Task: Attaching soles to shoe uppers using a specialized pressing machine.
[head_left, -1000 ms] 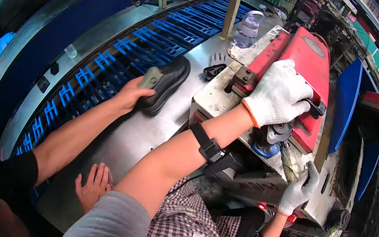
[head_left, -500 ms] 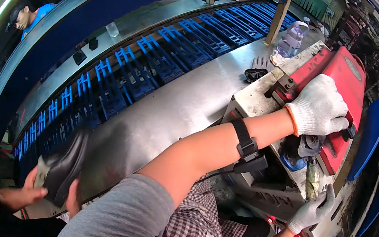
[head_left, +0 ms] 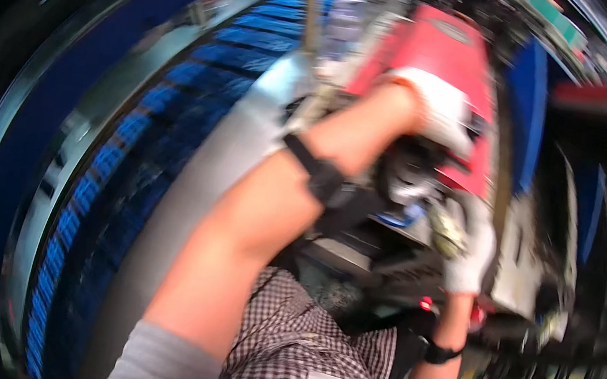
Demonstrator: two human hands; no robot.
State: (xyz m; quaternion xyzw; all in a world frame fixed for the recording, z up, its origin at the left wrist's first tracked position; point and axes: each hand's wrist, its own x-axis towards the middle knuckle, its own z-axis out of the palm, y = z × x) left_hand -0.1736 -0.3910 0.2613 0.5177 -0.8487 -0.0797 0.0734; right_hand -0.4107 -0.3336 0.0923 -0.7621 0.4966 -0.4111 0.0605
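resting on the red machine housing (head_left: pixel 446 54), the left hand (head_left: pixel 438 115) in a white glove lies with fingers curled down over the housing's near edge; whether they clamp it is lost in blur. below those fingers, the gloved right hand (head_left: pixel 470 244) has its fingers closed around a small dull object (head_left: pixel 445 231) too smeared to name. left of both hands run a grey metal table (head_left: pixel 197 174) and a blue slatted conveyor (head_left: pixel 111 178). a black strap (head_left: pixel 321 176) wraps the left forearm.
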